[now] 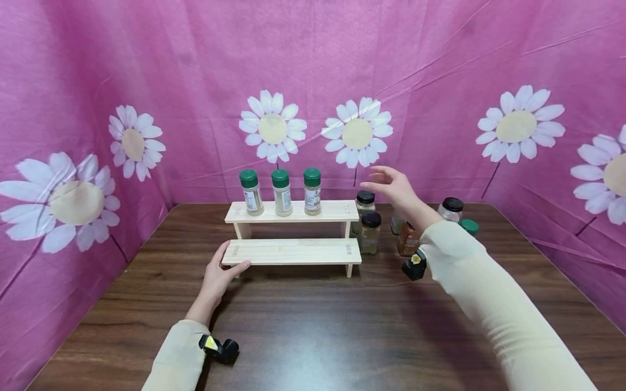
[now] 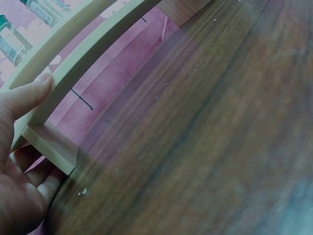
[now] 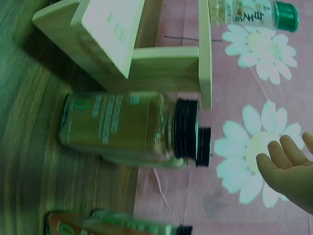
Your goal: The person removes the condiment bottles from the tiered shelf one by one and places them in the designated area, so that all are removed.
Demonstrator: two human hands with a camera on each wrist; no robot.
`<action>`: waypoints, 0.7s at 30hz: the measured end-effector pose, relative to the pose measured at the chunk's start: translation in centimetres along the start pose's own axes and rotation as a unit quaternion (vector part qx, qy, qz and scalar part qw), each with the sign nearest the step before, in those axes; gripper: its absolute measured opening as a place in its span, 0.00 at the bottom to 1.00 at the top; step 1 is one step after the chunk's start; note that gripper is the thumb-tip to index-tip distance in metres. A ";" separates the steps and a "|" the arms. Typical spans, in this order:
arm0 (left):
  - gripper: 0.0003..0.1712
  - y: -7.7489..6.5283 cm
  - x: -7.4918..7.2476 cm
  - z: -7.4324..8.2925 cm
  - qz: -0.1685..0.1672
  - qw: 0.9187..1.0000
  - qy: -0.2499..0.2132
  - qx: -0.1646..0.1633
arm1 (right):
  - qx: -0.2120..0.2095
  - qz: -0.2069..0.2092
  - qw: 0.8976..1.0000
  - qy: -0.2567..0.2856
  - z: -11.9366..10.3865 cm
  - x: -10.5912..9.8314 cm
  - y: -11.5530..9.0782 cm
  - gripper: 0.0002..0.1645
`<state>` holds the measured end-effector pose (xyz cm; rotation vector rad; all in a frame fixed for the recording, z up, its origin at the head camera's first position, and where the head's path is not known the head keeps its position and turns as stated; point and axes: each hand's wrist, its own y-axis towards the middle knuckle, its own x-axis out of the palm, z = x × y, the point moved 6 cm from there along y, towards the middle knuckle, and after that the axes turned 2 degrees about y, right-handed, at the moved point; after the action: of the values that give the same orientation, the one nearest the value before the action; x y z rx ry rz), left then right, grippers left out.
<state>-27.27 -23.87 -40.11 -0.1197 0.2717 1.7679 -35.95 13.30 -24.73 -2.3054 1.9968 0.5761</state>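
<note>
A two-step wooden rack (image 1: pixel 293 251) stands on the table. Three spice jars with green caps, the left one (image 1: pixel 251 198), the middle one (image 1: pixel 282 198) and the right one (image 1: pixel 312 196), are upright on its upper step. My left hand (image 1: pixel 220 279) grips the lower step's left end, thumb over the front edge and fingers by the leg (image 2: pixel 51 149). Above the jars right of the rack, my right hand (image 1: pixel 397 191) hovers with loosely bent fingers and holds nothing. Below it are two black-lidded jars, a nearer one (image 1: pixel 370 236) and one behind (image 1: pixel 364 202).
Farther right, partly behind my right arm, stand a jar with orange-brown contents (image 1: pixel 408 240), another black-lidded jar (image 1: pixel 451 209) and a green-capped one (image 1: pixel 470 226). A pink cloth (image 1: pixel 308 43) printed with daisies hangs behind the brown wooden table (image 1: pixel 313 331).
</note>
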 end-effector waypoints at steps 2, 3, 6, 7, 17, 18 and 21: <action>0.43 0.0 0.0 0.0 -0.001 1.000 0.002 0.000 | 0.003 -0.009 1.000 0.003 0.0 0.7 0.2 0.37; 0.44 0.0 0.0 0.0 0.000 1.000 0.003 -0.001 | 0.005 -0.012 1.000 0.005 0.1 1.0 0.3 0.37; 0.43 0.0 0.0 0.1 0.003 1.000 0.006 -0.002 | 0.009 -0.025 1.000 0.016 0.1 2.1 0.5 0.37; 0.44 -0.1 -0.1 0.1 0.004 1.000 0.005 -0.002 | 0.008 -0.030 0.999 0.017 0.1 2.5 0.5 0.38; 0.44 0.0 0.0 0.0 0.005 1.000 0.000 -0.003 | -0.009 -0.052 0.998 0.035 -0.4 5.8 0.7 0.37; 0.44 0.0 0.0 0.0 0.006 1.000 0.000 -0.003 | -0.008 -0.052 0.998 0.039 -0.5 6.1 0.7 0.37; 0.44 0.0 0.0 0.0 0.006 1.000 -0.003 -0.002 | -0.003 -0.053 0.998 0.044 -0.4 6.9 0.8 0.37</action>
<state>-27.28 -23.91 -40.10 -0.1159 0.2653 1.7798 -35.93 6.48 -26.21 -2.4648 1.8944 0.4828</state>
